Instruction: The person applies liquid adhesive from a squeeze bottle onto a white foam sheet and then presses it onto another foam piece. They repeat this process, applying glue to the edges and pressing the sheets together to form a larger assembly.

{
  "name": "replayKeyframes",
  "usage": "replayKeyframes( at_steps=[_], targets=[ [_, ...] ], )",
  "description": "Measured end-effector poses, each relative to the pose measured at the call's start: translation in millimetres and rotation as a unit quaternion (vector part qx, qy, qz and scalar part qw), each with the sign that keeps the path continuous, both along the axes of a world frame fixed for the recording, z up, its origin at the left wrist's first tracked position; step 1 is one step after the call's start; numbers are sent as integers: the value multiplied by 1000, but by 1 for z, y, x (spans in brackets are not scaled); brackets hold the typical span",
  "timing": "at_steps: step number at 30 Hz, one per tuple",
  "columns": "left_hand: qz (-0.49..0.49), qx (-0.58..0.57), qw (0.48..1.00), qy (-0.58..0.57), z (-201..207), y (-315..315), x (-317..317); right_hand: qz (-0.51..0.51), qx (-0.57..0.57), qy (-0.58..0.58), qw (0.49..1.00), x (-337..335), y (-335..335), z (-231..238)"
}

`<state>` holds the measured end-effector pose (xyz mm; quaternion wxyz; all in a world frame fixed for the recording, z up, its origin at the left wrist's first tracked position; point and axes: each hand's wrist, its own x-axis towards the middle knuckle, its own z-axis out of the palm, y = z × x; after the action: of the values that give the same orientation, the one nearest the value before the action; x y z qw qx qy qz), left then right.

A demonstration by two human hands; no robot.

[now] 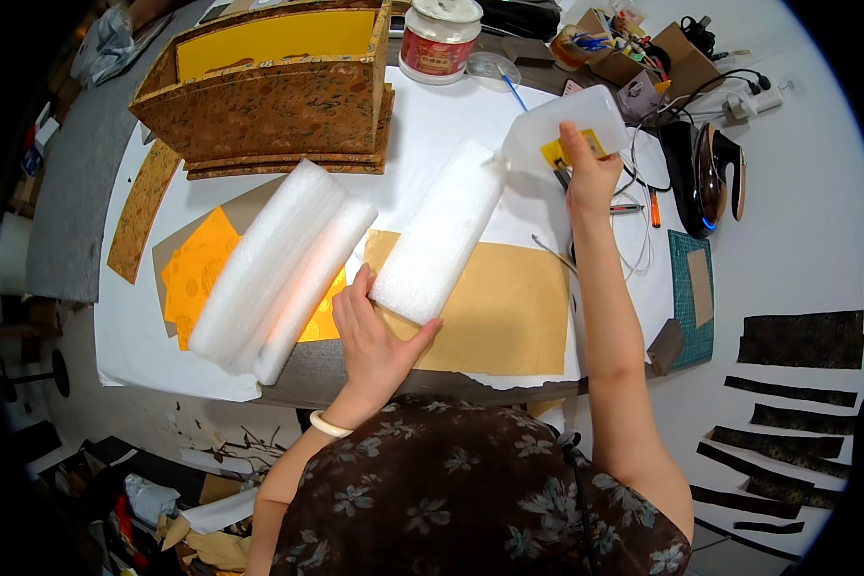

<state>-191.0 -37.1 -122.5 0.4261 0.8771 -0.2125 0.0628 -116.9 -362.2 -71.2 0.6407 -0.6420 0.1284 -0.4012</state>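
Note:
A white foam block (442,230) lies slantwise over a sheet of tan paper (509,317). My left hand (374,341) grips its near end, thumb on the right corner and fingers along the left side. My right hand (590,178) holds a translucent white plastic bottle (571,110) with a yellow label. The bottle is tipped sideways, its narrow nozzle at the right edge of the block's far end; whether anything flows out I cannot make out. Left of my left hand rests a curved, folded piece of white foam (278,259), on orange patterned sheets (202,259) and grey board.
A brown patterned box (259,115) with yellow lining stands at the far left. Behind are a red-labelled jar (440,43) and a clear dish (492,72). On the right are cables, an iron (720,178) and a green cutting mat (680,254). Dark strips (802,341) lie beyond.

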Motion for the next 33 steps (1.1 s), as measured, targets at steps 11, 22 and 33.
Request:
replayKeyframes(
  at_steps=[11,22,33],
  targets=[
    [1,-2,1000,-11,-1,-1,0,2,24,-26,999,26,6,-4],
    [4,8,1000,9,-4,1,0,141,56,35,988,-31,88,0],
    [1,4,1000,3,-4,0,0,11,-17,-17,1000,13,25,0]
  ],
)
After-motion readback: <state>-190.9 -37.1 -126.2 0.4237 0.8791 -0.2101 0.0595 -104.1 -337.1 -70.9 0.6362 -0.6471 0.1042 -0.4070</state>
